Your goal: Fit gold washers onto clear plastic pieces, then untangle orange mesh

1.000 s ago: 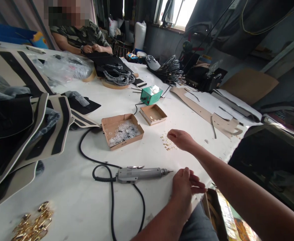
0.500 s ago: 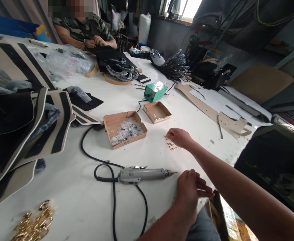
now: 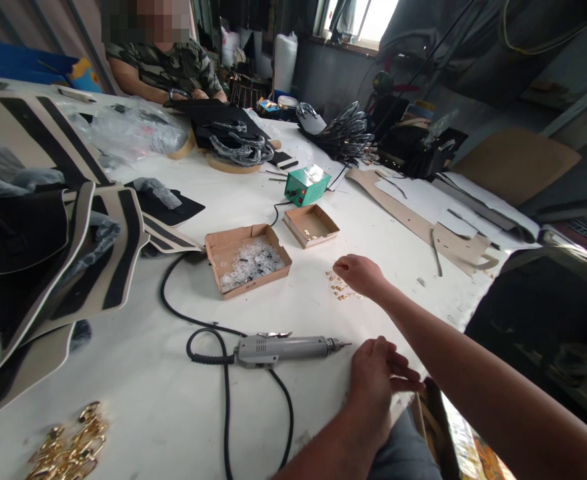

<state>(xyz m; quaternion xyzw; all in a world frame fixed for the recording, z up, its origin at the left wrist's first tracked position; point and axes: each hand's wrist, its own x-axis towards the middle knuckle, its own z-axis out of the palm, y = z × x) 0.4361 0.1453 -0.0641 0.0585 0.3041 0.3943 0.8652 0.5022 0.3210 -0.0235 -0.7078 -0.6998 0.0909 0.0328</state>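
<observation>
My right hand reaches over a small scatter of gold screws on the white table, its fingers curled down onto them in a pinch. My left hand rests near the table's front edge, fingers loosely stretched, just right of the tip of a grey electric screwdriver lying on its side with a black cable. Nothing shows in the left hand.
Two open cardboard boxes, one with clear washers, one with gold bits, and a green power box lie beyond. Black-and-cream mats pile at left, gold buckles at front left. Another person works at the far end.
My right hand has stayed over the gold screws with only slight shifts. My left hand's fingers spread a little near the screwdriver tip. The view moved slightly.
</observation>
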